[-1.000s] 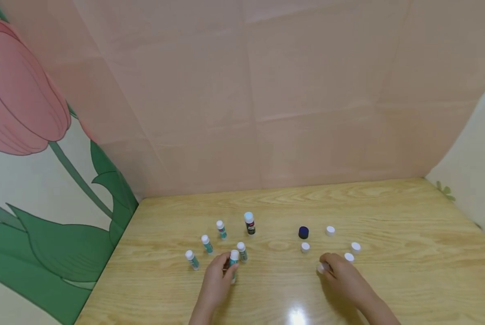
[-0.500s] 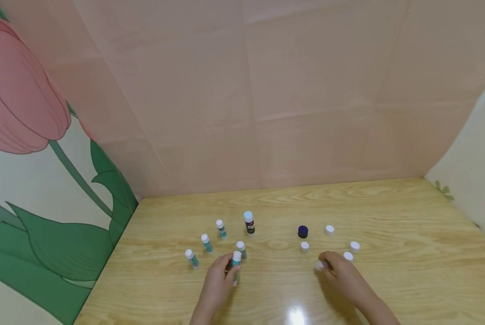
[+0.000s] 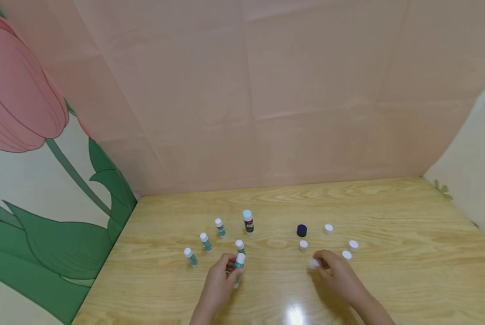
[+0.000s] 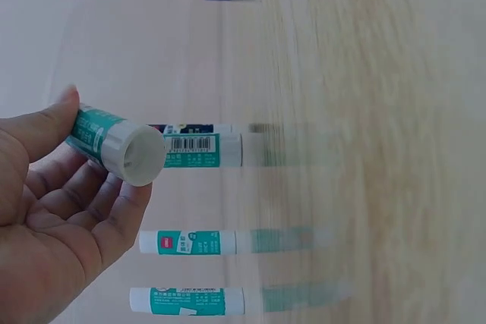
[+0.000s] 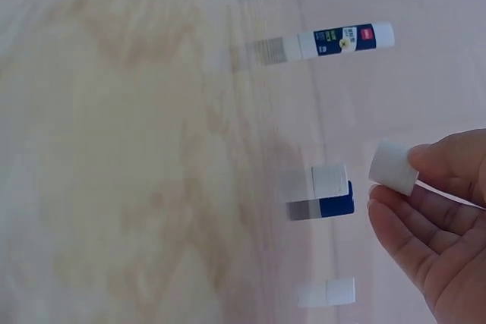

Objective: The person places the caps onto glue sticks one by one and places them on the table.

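My left hand [image 3: 218, 280] grips a teal-and-white glue stick [image 3: 239, 267] by its label. The stick leans to the right, and its hollow white end faces the camera in the left wrist view. Thumb and fingers of my right hand [image 3: 342, 276] pinch a white cap [image 5: 392, 167], held above the table. Just behind the held stick stands another teal glue stick [image 3: 240, 245], partly covered by it in the head view. A dark-labelled glue stick [image 3: 248, 222] stands farther back.
Upright teal glue sticks [image 3: 206, 243] form a slanted row on the left. A dark blue cap [image 3: 301, 230] and several white caps [image 3: 328, 229] lie behind and beside my right hand. The wooden table [image 3: 409, 216] ends at a pinkish covered wall [image 3: 307, 113].
My left hand has moved slightly right, and its glue stick has tipped farther to the right. My right hand has shifted a little left with the white cap.
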A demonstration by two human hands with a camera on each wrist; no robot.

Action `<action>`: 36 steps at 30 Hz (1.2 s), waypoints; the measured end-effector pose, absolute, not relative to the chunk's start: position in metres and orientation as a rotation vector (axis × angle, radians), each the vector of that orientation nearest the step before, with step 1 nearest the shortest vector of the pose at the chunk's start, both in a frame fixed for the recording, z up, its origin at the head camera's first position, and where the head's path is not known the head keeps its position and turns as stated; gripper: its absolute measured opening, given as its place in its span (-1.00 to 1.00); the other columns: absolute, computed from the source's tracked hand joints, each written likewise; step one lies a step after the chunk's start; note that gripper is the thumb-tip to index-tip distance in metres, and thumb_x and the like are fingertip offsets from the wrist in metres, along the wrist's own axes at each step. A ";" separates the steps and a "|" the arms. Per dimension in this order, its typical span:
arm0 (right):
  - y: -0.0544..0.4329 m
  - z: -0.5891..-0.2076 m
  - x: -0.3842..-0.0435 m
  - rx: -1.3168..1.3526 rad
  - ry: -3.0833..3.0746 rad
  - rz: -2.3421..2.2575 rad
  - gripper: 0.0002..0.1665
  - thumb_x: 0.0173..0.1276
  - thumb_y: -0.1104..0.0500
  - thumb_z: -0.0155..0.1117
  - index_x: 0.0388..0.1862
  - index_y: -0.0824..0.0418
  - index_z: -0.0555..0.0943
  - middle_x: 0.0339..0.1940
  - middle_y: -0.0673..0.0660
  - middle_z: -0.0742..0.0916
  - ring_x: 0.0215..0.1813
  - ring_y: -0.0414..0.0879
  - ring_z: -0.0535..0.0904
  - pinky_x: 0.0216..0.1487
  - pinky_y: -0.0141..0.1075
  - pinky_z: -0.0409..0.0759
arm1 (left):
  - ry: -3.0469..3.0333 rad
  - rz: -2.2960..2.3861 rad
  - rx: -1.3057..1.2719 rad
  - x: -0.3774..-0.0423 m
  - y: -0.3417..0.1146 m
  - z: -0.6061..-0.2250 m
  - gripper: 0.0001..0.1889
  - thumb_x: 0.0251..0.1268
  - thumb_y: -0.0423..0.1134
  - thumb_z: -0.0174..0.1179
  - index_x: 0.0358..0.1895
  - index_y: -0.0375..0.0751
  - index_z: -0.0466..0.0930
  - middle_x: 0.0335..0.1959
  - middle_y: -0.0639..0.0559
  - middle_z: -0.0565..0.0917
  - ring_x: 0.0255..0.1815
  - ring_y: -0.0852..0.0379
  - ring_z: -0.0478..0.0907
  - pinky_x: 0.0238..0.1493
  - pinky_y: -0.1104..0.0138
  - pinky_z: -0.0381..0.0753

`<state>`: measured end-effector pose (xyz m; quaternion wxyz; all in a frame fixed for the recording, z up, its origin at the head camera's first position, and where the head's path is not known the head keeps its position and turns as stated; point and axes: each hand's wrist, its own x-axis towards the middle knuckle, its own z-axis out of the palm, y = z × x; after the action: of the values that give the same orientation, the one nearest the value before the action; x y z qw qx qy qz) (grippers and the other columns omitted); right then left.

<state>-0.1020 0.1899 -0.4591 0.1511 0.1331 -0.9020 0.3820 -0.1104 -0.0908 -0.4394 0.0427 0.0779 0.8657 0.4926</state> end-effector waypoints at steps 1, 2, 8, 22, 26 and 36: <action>0.189 -0.459 -0.102 0.385 -2.577 1.103 -0.71 -0.15 0.57 0.24 -0.40 0.35 0.50 -0.45 0.01 0.57 -0.41 -0.17 0.49 -0.43 -0.38 0.51 | 2.649 1.507 0.237 -0.110 -0.091 -0.440 -0.75 0.09 -0.26 0.14 -0.16 -0.24 0.40 -0.33 0.09 0.51 -0.28 0.17 0.44 -0.33 0.43 0.47; 0.188 -0.459 -0.102 0.387 -2.565 1.110 -0.70 -0.16 0.57 0.24 -0.40 0.35 0.50 -0.45 0.02 0.58 -0.41 -0.18 0.49 -0.43 -0.38 0.51 | 2.647 1.511 0.237 -0.110 -0.091 -0.440 -0.75 0.08 -0.26 0.15 -0.18 -0.24 0.39 -0.33 0.09 0.51 -0.28 0.17 0.44 -0.33 0.44 0.47; 0.183 -0.453 -0.099 0.347 -2.576 1.209 -0.74 -0.08 0.54 0.21 -0.35 0.37 0.50 -0.42 0.03 0.59 -0.37 -0.16 0.50 -0.39 -0.36 0.51 | 2.646 1.525 0.288 -0.107 -0.089 -0.441 -0.78 0.07 -0.26 0.15 -0.22 -0.22 0.38 -0.34 0.09 0.51 -0.29 0.17 0.46 -0.34 0.45 0.48; 0.177 -0.446 -0.097 0.270 -2.623 1.385 -0.82 0.05 0.47 0.17 -0.33 0.33 0.49 -0.39 0.03 0.60 -0.33 -0.14 0.53 -0.30 -0.37 0.50 | 2.661 1.495 0.330 -0.105 -0.085 -0.439 -0.80 0.05 -0.30 0.16 -0.23 -0.20 0.41 -0.35 0.12 0.52 -0.32 0.20 0.46 -0.33 0.45 0.47; 0.174 -0.443 -0.095 0.265 -2.603 1.436 -0.83 0.07 0.45 0.17 -0.32 0.34 0.48 -0.38 0.07 0.60 -0.32 -0.11 0.54 -0.31 -0.38 0.51 | 2.669 1.483 0.351 -0.104 -0.084 -0.440 -0.79 0.05 -0.28 0.17 -0.23 -0.19 0.42 -0.34 0.13 0.53 -0.31 0.21 0.46 -0.32 0.44 0.47; 0.169 -0.441 -0.093 0.318 -2.582 1.493 -0.84 0.09 0.41 0.18 -0.31 0.32 0.47 -0.37 0.05 0.60 -0.31 -0.17 0.52 -0.29 -0.39 0.51 | 2.683 1.451 0.351 -0.103 -0.081 -0.440 -0.79 0.04 -0.28 0.17 -0.23 -0.16 0.42 -0.34 0.16 0.52 -0.30 0.21 0.47 -0.31 0.43 0.47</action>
<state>-0.0925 0.1693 -0.4413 0.0711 0.1058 -0.8586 0.4965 -0.1033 -0.0814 -0.4400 0.0357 0.1143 0.8733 0.4723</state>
